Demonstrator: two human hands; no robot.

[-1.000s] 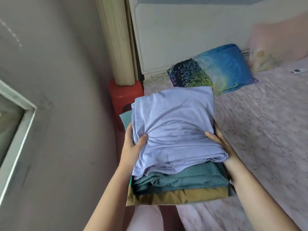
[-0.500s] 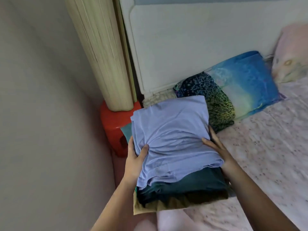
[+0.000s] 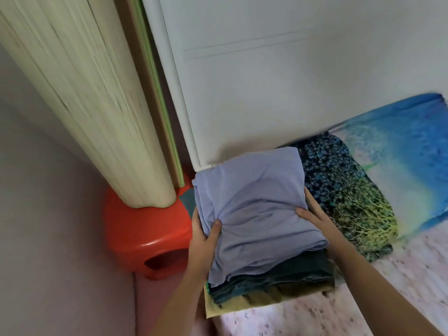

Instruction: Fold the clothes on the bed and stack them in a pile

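At the far left stands a plain pinkish wall (image 3: 48, 214). Against it leans a thick cream roll (image 3: 92, 105) with fine ribs running along its length; its lower end rests on a glossy red stool (image 3: 145, 229) with a round hole in its side. A thin green-edged board (image 3: 157, 93) stands just behind the roll, between it and the white headboard (image 3: 266, 81).

The left hand (image 3: 203, 241) grasps the left side of the pile of clothes (image 3: 266, 251). Its thumb is pressed on top, bunching the cloth, and its fingers are wrapped round the side, out of sight. The pile sits at the head corner of the bed, close up to the headboard and just beside the stool. On top lies a folded lilac shirt (image 3: 257, 209), under it are dark teal clothes (image 3: 278, 275), and an olive piece (image 3: 254, 301) lies at the bottom, its front edge sticking out over the bedsheet (image 3: 363, 299). Whether the pile's weight rests on the bed or is carried by the hands cannot be told.

The right hand (image 3: 317, 221) grasps the pile's right side, thumb on the lilac shirt and fingers stretched along the edge. Just right of it lies a pillow (image 3: 388, 178), dark and flowered at its near end, bright blue farther on, propped against the headboard. The bedsheet is pale pink with small specks.
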